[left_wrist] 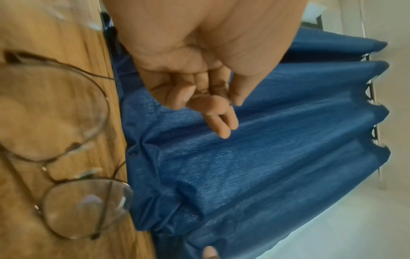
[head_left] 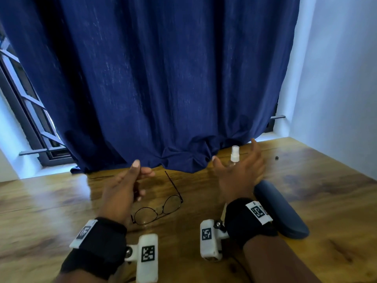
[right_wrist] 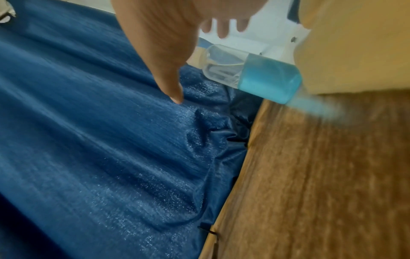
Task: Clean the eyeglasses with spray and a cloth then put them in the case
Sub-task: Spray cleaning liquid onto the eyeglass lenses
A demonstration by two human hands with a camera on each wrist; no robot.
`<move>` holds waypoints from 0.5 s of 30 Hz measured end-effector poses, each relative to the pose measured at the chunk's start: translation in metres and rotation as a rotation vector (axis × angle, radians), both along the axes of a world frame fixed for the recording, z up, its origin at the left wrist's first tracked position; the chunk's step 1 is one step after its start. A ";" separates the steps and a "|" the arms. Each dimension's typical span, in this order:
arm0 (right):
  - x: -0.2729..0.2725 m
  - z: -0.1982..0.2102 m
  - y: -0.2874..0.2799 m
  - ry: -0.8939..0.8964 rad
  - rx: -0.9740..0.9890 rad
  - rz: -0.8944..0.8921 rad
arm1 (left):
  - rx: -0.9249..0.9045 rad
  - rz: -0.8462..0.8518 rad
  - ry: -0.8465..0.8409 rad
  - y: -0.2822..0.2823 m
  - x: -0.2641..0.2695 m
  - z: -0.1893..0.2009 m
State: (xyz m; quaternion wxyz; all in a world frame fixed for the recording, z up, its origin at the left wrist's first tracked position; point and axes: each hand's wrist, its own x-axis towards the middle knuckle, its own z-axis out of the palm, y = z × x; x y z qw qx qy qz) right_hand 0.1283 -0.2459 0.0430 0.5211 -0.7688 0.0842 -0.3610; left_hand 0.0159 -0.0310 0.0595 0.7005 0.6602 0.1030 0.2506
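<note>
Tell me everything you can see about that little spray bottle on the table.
The spray bottle is small, with a clear plastic-looking body and a white pump nozzle on top. Light blue liquid fills about its lower half. It stands upright on the wooden table, near the far edge beside the blue curtain. The right hand reaches around it, fingers spread, but the pictures show no contact. Its bottom edge is blurred in the wrist view.

The room is dim and bluish — daylight comes in at the window (head_left: 30,111) on the left. Shiny glare sits on the tabletop (head_left: 67,186). Wrist views are blurry — edges bend.
</note>
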 end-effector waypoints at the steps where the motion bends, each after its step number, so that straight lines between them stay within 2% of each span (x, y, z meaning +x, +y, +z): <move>1: 0.002 -0.005 -0.002 0.111 0.000 0.061 | -0.043 -0.028 -0.031 -0.001 0.004 0.002; 3: 0.006 -0.013 -0.006 0.297 0.003 0.192 | -0.117 -0.062 -0.088 -0.002 0.008 0.001; 5: 0.007 -0.013 -0.007 0.365 0.000 0.287 | -0.158 -0.077 -0.109 -0.003 0.009 -0.003; 7: 0.003 -0.009 -0.006 0.309 0.074 0.379 | -0.203 -0.087 -0.133 -0.003 0.009 -0.005; 9: -0.010 0.002 0.002 0.177 0.143 0.534 | -0.222 -0.088 -0.156 -0.002 0.008 -0.007; 11: -0.027 0.012 0.017 0.132 0.172 0.809 | -0.187 -0.093 -0.170 -0.002 0.006 -0.007; 13: -0.042 0.015 0.032 0.238 0.223 1.147 | -0.139 -0.141 -0.201 -0.002 0.006 -0.007; 15: -0.055 0.014 0.043 0.388 0.254 1.408 | -0.106 -0.226 -0.223 -0.004 0.005 -0.006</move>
